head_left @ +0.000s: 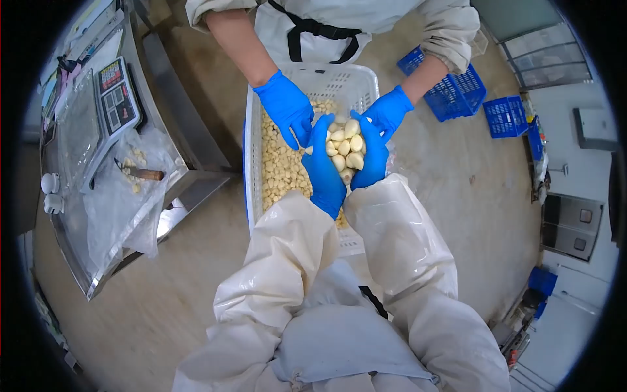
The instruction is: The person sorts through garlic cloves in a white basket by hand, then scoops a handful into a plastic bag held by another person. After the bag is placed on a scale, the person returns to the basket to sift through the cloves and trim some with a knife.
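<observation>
Peeled garlic cloves (346,145) are heaped between my two blue-gloved hands, cupped together above the crate. My left hand (323,175) curves round the near-left side of the heap, and my right hand (372,155) closes round its right side. Below them, a white perforated plastic crate (366,77) holds a thick layer of loose garlic cloves (279,171). Across the crate stands a co-worker in blue gloves. That person's one hand (287,108) reaches over the crate at the left, fingers pointing down, and the other hand (390,112) is right beside my fingertips.
At the left is a steel table (189,196) with a digital scale (117,98), a plastic bag (130,212), a wooden-handled knife (145,173) and a few cloves. Blue crates (457,95) stand on the floor at the right, near the wall.
</observation>
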Action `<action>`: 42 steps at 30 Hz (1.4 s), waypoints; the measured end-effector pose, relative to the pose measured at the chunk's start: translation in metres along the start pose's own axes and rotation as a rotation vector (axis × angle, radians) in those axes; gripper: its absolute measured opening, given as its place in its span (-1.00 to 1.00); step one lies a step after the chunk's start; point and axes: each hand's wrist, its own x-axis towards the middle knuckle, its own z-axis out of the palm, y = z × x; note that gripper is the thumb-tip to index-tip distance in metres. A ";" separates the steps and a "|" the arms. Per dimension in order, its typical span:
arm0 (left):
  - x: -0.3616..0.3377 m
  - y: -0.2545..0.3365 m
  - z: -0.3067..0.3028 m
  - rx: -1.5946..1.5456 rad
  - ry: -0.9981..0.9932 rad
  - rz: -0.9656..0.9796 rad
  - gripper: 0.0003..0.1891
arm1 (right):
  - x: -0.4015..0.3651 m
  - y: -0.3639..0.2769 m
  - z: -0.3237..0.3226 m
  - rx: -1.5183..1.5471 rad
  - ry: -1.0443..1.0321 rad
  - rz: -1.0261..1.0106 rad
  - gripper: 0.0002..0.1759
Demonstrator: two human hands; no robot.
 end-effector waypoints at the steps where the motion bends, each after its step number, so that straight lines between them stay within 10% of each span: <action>1: -0.004 0.002 0.005 -0.022 0.037 0.014 -0.64 | 0.000 0.004 0.001 0.033 -0.002 0.025 -0.60; 3: -0.005 0.001 0.008 -0.085 0.106 0.029 -0.63 | -0.005 0.008 -0.002 -0.291 -0.020 -0.187 -0.59; 10: -0.002 -0.004 -0.008 -0.175 0.143 -0.066 -0.68 | -0.006 -0.001 0.013 0.265 0.200 0.369 -0.66; 21: -0.006 0.008 -0.004 -0.038 0.211 -0.265 -0.66 | -0.010 -0.004 0.009 0.271 0.177 0.402 -0.68; 25: -0.009 0.012 -0.022 0.238 -0.048 -0.093 -0.60 | -0.003 -0.007 0.017 0.445 0.223 0.536 -0.65; 28: -0.002 0.023 -0.013 -0.143 0.068 -0.300 -0.55 | -0.014 -0.016 0.023 -0.308 0.099 0.002 -0.65; 34: 0.000 0.014 -0.016 -0.065 0.001 -0.051 -0.51 | -0.005 0.002 0.029 -0.085 0.080 0.004 -0.61; 42: -0.001 0.051 -0.005 0.158 0.106 -0.298 -0.57 | 0.024 -0.059 0.033 0.081 0.134 0.783 -0.60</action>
